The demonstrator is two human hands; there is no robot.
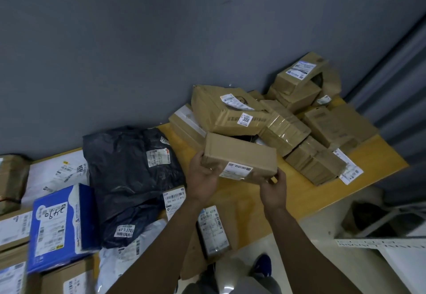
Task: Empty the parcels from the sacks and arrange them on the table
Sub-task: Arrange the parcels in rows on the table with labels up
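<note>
The desk point(299, 192) has a yellow wood top. A heap of brown boxes point(285, 132) sits at its far right end, some on top of others. Left of the heap lies a big dark bag point(129, 178). A blue box point(62, 224) touches the bag's left side. A white bag point(55, 173) lies behind it. A small brown parcel point(213, 231) lies at the near edge.

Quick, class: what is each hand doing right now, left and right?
Left hand: holds the box at its left end.
Right hand: holds the same box at its lower right corner.
</note>
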